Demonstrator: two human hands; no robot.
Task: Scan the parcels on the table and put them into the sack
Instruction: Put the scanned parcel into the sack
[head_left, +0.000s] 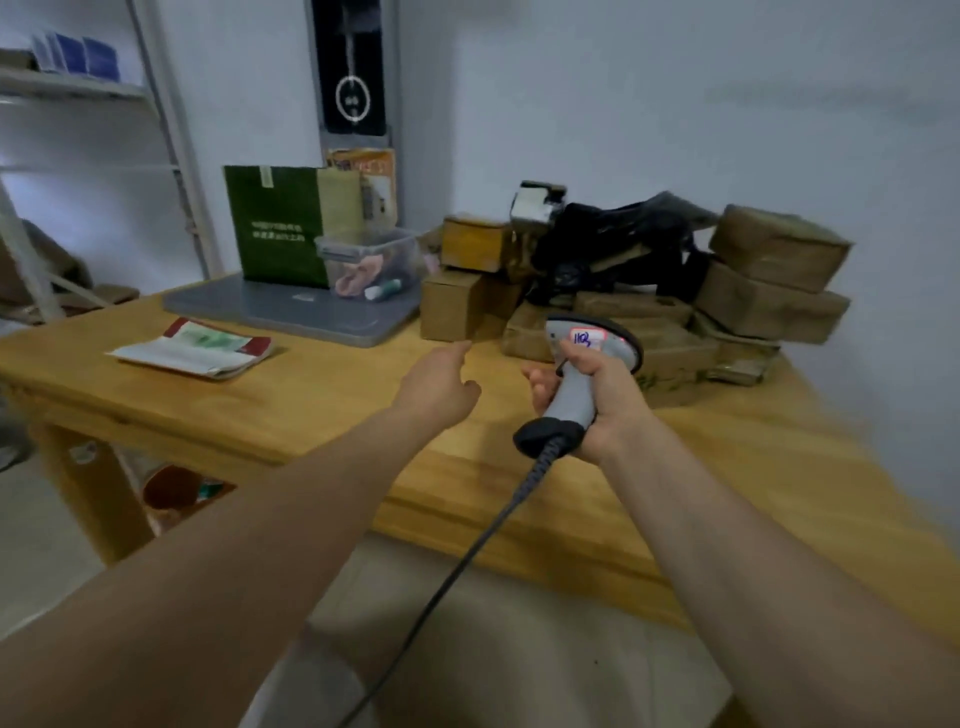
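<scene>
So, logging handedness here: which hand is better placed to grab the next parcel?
Probably left: the left hand is free, reaching toward the parcels; the right hand grips the scanner.

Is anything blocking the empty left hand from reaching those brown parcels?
Nothing visible. Only bare table lies between the left hand and the nearest parcels; the right hand holds the scanner off to one side.

A clear tub (369, 260) sits on a grey laptop (311, 317), a green bag (275, 223) behind; a booklet (192, 348) lies left.
</scene>
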